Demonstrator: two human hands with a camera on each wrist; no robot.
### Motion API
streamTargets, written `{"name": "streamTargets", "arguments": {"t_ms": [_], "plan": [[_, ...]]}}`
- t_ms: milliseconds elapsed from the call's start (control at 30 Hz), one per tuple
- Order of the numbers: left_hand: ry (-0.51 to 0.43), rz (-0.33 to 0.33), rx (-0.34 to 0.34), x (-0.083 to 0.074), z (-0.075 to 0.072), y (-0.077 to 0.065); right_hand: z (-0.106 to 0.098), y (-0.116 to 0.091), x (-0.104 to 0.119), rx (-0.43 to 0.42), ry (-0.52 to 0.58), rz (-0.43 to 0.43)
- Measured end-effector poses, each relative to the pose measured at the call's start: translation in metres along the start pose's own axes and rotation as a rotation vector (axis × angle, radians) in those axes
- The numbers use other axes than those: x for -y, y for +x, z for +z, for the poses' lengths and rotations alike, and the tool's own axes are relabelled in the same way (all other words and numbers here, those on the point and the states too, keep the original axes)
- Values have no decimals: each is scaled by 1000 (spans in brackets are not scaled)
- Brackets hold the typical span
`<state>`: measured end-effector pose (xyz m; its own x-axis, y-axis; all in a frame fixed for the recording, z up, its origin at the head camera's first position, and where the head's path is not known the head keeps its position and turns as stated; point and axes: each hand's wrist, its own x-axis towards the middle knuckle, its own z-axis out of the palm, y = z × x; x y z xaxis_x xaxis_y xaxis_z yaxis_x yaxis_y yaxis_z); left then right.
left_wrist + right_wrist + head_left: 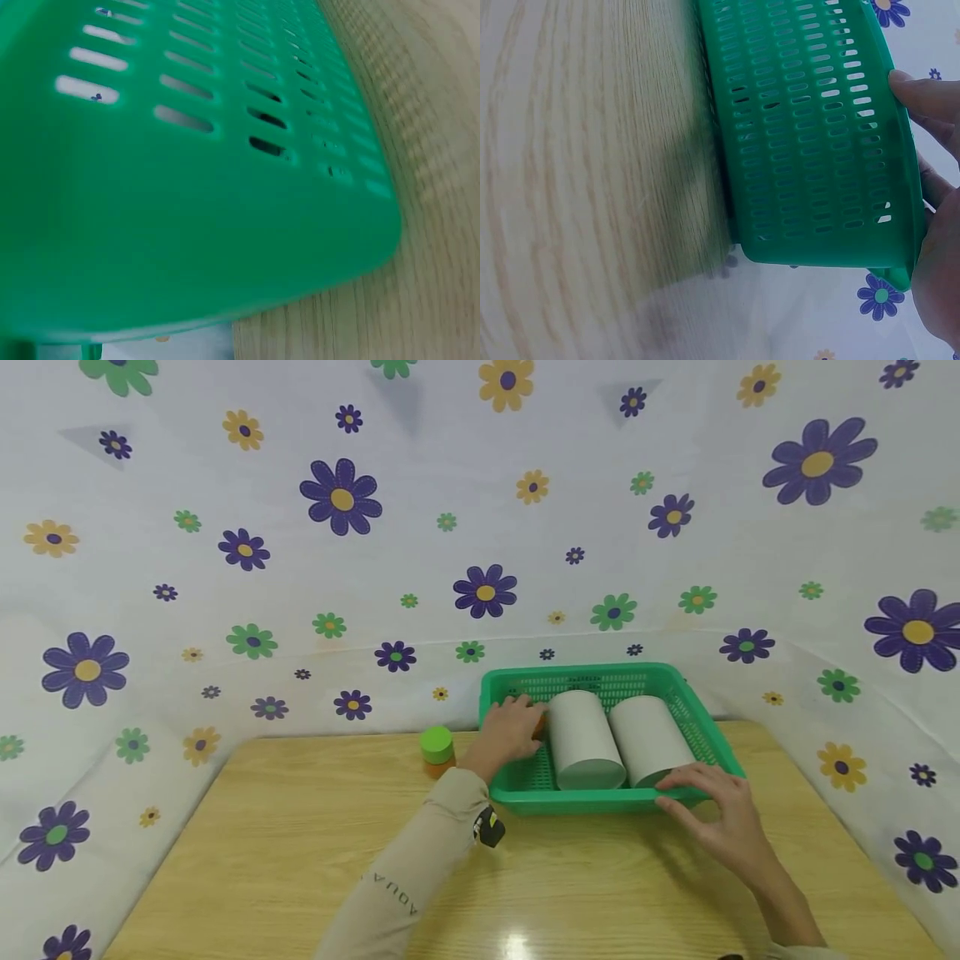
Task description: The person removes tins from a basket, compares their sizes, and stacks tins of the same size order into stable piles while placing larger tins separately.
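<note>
Nearest us, a beige sleeve [416, 868] stretches forward over the wooden counter [300, 835]. Its left hand [512, 728] reaches into a green basket [581, 802], back turned up to us, thumb and fingers curled about a mostly hidden orange item [539, 727] at the basket's left end. The right hand [716, 814] pinches the near rim — likely to steady it. Two white cylinders [587, 739] lie alongside, presumably kept from rolling by the walls; a green-lidded jar [437, 748] stands outside, left.

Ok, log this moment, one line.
Left hand: grips orange item inside green plastic basket; right hand: holds basket rim; two white cylinders: in basket; green-lidded jar: on table
</note>
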<state>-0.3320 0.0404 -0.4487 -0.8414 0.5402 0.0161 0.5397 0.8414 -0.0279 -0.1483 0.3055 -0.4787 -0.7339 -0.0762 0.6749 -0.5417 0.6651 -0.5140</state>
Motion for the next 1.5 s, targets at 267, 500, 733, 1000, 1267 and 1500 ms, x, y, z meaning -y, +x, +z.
{"name": "streamTargets", "arguments": {"t_ms": [267, 500, 733, 1000, 1267, 1500], "plan": [[51, -60, 55, 4, 1, 0, 7, 1, 8, 0, -3, 7], [78, -46, 37, 9, 4, -1, 9, 3, 15, -1, -2, 10], [102, -39, 44, 12, 4, 0, 11, 4, 19, -3, -6, 14], [72, -7, -12, 17, 0, 2, 14, 7, 21, -7, 1, 21], [-18, 37, -15, 16, -14, -6, 10, 3, 24, -19, -21, 42], [-206, 135, -84, 20, -16, -20, 7, 0, 24, -22, -34, 55]]}}
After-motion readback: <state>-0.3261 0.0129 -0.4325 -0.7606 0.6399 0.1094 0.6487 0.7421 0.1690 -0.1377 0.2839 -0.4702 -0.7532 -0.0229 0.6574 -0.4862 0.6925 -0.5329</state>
